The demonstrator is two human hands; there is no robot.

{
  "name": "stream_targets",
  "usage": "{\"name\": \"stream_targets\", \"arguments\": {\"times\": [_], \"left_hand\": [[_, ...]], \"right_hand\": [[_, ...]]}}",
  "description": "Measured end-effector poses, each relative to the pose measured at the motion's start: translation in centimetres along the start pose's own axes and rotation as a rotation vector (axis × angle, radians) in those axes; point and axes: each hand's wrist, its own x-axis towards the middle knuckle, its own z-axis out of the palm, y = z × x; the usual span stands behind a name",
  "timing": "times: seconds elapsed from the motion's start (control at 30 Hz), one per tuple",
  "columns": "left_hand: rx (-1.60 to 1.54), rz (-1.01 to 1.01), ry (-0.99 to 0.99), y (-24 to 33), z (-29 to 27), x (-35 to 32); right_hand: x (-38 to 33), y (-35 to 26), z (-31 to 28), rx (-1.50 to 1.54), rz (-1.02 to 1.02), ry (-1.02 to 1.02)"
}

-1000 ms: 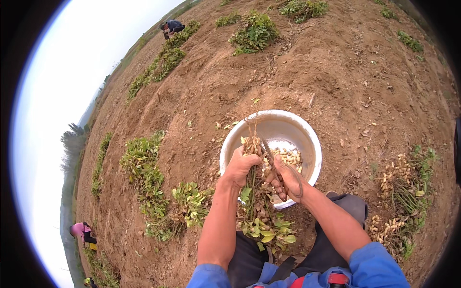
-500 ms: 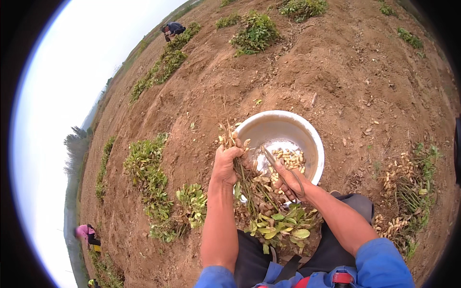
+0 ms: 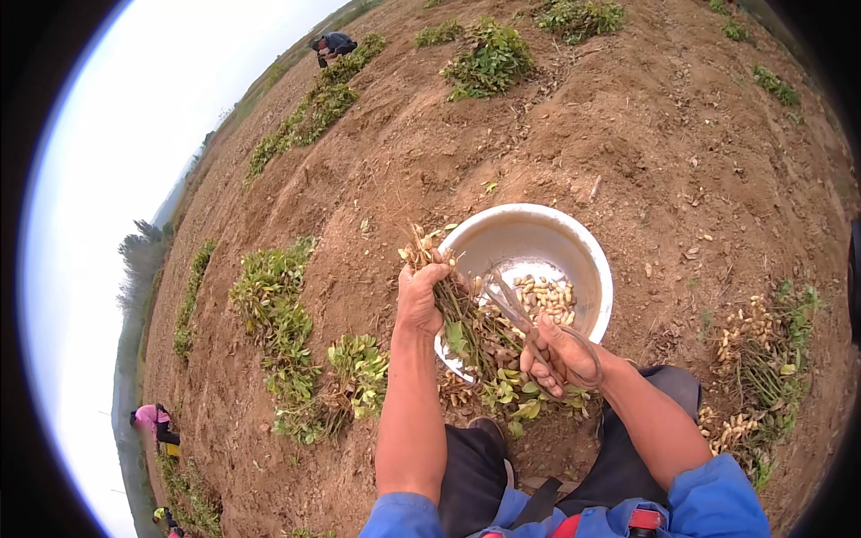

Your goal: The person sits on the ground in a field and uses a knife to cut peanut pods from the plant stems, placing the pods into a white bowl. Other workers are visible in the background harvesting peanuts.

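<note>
My left hand (image 3: 419, 298) is closed around a bunch of peanut plants (image 3: 468, 334) at the root end, with a few pods and dry roots sticking up past the fingers. Its stems and leaves slant down to the right over the near rim of a round metal basin (image 3: 599, 260). Loose peanuts (image 3: 549, 299) lie on the basin's bottom. In my right hand (image 3: 552, 357) is a pair of scissors (image 3: 511, 311), a handle loop round the hand and the blades pointing up-left toward the stems. Whether the blades touch the plants I cannot tell.
Pulled peanut plants with pods (image 3: 749, 359) lie on the soil to the right. Leafy plants (image 3: 278, 323) lie on the left. A crouching person (image 3: 334, 45) is far off at the top left; a person in pink (image 3: 154, 420) is at the lower left.
My right hand has drawn a little down and toward me with the scissors. The leafy ends of the bunch have shifted; my left hand keeps its grip near the same spot.
</note>
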Motion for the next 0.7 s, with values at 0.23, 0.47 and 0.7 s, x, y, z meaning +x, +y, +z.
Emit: {"name": "stream_targets", "arguments": {"times": [0.23, 0.47, 0.7], "left_hand": [[0.072, 0.068, -0.024, -0.2, 1.2, -0.4], [0.121, 0.077, 0.040, 0.1, 2.6, -1.0], [0.123, 0.077, 0.040, 0.2, 3.0, -1.3]], "right_hand": [[1.0, 0.5, 0.5, -0.068, -0.002, 0.051], [0.8, 0.1, 0.9, -0.161, 0.012, 0.117], [1.1, 0.1, 0.8, -0.135, -0.025, 0.165]]}}
